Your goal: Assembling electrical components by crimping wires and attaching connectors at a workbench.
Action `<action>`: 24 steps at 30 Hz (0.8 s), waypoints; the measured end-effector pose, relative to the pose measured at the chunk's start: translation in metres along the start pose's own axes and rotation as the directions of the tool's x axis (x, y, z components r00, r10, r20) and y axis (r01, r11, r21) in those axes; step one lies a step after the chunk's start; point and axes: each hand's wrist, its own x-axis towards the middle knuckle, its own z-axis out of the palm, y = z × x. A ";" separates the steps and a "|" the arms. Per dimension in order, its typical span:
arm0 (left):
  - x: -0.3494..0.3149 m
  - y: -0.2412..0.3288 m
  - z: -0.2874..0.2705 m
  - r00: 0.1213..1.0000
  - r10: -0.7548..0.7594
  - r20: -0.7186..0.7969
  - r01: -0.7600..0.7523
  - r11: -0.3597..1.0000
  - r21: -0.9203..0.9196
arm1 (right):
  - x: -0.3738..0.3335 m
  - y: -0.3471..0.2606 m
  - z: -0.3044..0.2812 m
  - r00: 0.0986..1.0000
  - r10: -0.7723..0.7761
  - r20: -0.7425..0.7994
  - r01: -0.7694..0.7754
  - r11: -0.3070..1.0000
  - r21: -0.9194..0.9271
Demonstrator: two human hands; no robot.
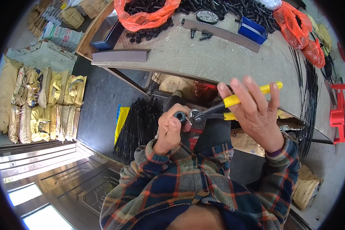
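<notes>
Closed in front of my chest, my left hand (168,130) grips a dark tube-like piece (179,115) whose round, hollow end faces up. Pliers with yellow handles (233,100) are in my right hand (257,115). Its fingers are stretched across the upper handle, and the lower handle runs under the palm. The metal jaws (195,115) meet the tube-like piece at its right side. A small shiny bit shows at the jaws, too small to name. The lower part of the piece is hidden by my left fingers.
Ahead is a worktable (172,53) with heaps of black fittings (218,7), a blue tray (252,30), a round tin (207,17) and orange bags (291,27). Thin black rods (140,126) stand below on the left; others (309,103) hang at right. A red stool (339,113) stands far right.
</notes>
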 end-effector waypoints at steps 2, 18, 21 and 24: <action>-0.002 0.000 -0.001 0.999 0.011 -0.035 -0.010 1.000 0.023 | -0.001 -0.004 -0.004 0.998 -0.064 -0.015 0.061 0.985 -0.162; 0.014 0.019 -0.020 0.732 0.146 0.665 -0.266 0.960 0.082 | -0.022 0.032 -0.004 0.498 -0.674 0.545 -0.802 -0.120 0.585; 0.010 0.009 -0.018 0.767 0.140 0.626 -0.208 0.977 0.036 | -0.032 0.028 0.003 0.435 -0.745 0.506 -0.899 -0.392 0.195; -0.003 0.015 -0.010 0.857 0.062 0.512 -0.175 0.969 0.175 | -0.026 0.029 -0.021 0.794 -0.402 0.456 -0.321 0.360 0.876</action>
